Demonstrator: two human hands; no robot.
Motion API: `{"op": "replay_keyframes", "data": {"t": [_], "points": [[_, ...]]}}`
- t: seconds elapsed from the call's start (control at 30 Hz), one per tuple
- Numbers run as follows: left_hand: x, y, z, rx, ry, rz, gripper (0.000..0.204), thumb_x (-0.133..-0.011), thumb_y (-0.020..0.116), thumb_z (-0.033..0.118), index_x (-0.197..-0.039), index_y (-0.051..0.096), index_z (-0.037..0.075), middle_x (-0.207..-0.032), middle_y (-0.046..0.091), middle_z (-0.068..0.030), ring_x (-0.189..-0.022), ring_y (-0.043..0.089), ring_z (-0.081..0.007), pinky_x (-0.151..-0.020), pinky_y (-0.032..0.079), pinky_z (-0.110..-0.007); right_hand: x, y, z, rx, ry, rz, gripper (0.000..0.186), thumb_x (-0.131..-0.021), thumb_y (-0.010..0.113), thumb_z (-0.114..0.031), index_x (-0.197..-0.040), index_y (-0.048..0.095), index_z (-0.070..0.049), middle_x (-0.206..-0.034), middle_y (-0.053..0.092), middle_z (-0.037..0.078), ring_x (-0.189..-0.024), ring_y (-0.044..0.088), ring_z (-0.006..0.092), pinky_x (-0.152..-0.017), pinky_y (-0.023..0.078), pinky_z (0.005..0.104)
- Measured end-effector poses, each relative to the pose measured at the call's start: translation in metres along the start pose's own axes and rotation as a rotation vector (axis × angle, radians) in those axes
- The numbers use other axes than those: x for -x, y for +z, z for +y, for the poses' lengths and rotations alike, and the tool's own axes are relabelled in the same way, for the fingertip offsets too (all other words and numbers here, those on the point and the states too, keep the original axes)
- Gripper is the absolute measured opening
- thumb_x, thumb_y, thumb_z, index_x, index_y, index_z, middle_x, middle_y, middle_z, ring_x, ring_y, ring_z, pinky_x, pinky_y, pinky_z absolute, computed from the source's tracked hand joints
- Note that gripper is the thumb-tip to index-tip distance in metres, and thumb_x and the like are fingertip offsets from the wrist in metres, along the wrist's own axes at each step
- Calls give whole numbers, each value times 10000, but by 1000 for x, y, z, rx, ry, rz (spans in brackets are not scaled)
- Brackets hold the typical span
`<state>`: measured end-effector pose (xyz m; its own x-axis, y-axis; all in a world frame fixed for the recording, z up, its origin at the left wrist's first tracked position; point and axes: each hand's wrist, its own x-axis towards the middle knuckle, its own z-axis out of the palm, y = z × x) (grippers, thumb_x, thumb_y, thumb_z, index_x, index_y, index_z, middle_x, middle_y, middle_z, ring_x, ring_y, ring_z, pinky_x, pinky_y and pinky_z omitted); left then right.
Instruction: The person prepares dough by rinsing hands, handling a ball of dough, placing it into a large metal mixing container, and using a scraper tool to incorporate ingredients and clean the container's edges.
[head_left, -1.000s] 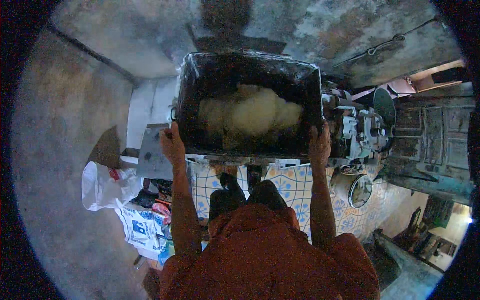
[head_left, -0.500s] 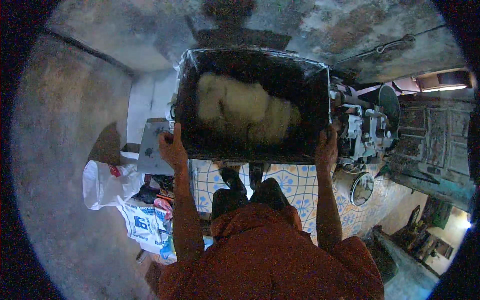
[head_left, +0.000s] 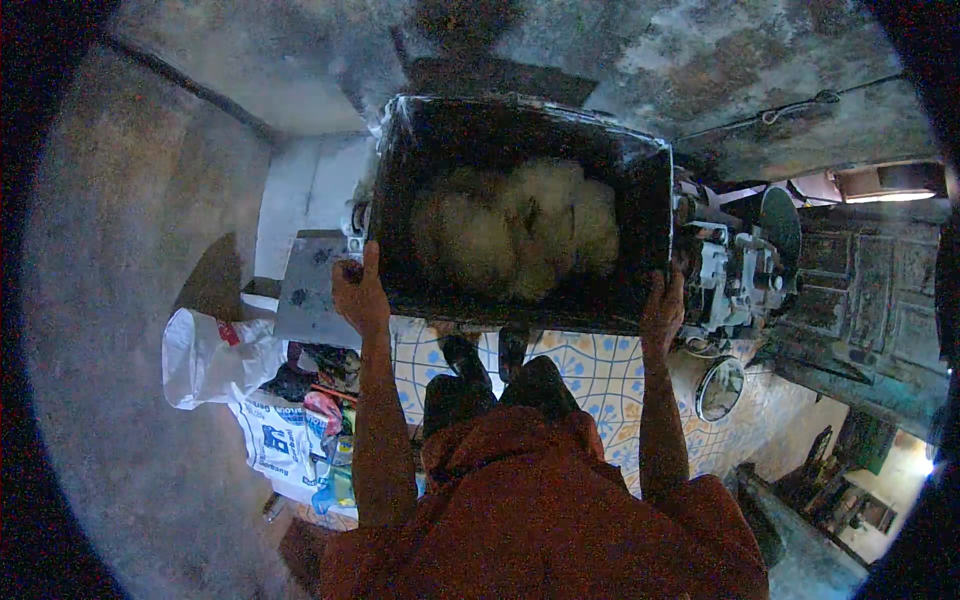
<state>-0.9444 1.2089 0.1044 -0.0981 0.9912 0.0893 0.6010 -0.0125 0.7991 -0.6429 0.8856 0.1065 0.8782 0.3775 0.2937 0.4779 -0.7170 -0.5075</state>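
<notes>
A deep, dark rectangular trough [head_left: 398,165] with pale, worn rims sits in front of me. Inside it lies a large, pale, lumpy mass like dough [head_left: 515,225], its outline blurred. At the trough's near left corner my left hand [head_left: 362,300] is closed, thumb pointing up along the side and fingers curled. My right hand [head_left: 662,310] grips the near right corner, its fingers against the rim. The undersides of both grips are hidden.
Machine parts [head_left: 730,265] with metal brackets adjoin the trough's right side. A grey panel [head_left: 315,285] stands at its left. White plastic bags [head_left: 215,360] and clutter lie at the left. A round container [head_left: 720,388] stands on the patterned tile floor [head_left: 590,390]. A stained wall rises behind.
The pale mass has changed shape, now bunched into rounder lumps. Trough and hands appear slightly further right in the picture, along with the surroundings. Both hands keep their places at the corners.
</notes>
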Motion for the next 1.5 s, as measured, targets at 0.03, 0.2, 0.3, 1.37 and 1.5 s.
{"op": "replay_keyframes", "data": {"t": [0.03, 0.2, 0.3, 1.37, 1.5], "points": [[-1, -1, -3, 2, 4, 26, 505, -808, 777, 444, -698, 519, 24, -656, 506, -65, -633, 443, -206, -637, 410, -386, -1, -5, -14, -104, 120, -85, 431, -1002, 517, -248, -1353, 486, 1, -1316, 560, 220, -1215, 546, 349, -1012, 414, 400], [0, 0, 1, -6, 15, 15, 512, -797, 790, 441, -697, 513, 22, -645, 493, -59, -623, 434, -203, -627, 409, -383, 1, 0, -2, -104, 66, -10, 419, -1002, 521, -245, -1335, 502, 8, -1363, 537, 211, -1277, 506, 330, -1059, 380, 377], [-1, 0, -3, 2, -19, 14, 517, -788, 795, 450, -704, 524, 17, -649, 500, -65, -629, 447, -213, -634, 417, -382, 0, -5, -19, -60, 219, -88, 418, -1001, 524, -242, -1345, 499, -5, -1335, 561, 205, -1224, 544, 340, -1018, 413, 390], [-5, 3, -12, 38, -49, 56, 578, -761, 783, 529, -727, 568, -6, -671, 560, -99, -644, 513, -268, -665, 445, -421, 0, -11, -23, -92, 147, -91, 408, -986, 549, -290, -1277, 550, -2, -1212, 615, 195, -1108, 587, 349, -955, 440, 413], [-4, 3, -11, -43, -45, 15, 572, -758, 786, 530, -744, 578, -2, -689, 564, -94, -667, 525, -271, -686, 448, -416, 0, -7, -21, -142, 66, -2, 417, -985, 552, -291, -1282, 549, 2, -1232, 610, 196, -1118, 583, 341, -967, 435, 406]]}}
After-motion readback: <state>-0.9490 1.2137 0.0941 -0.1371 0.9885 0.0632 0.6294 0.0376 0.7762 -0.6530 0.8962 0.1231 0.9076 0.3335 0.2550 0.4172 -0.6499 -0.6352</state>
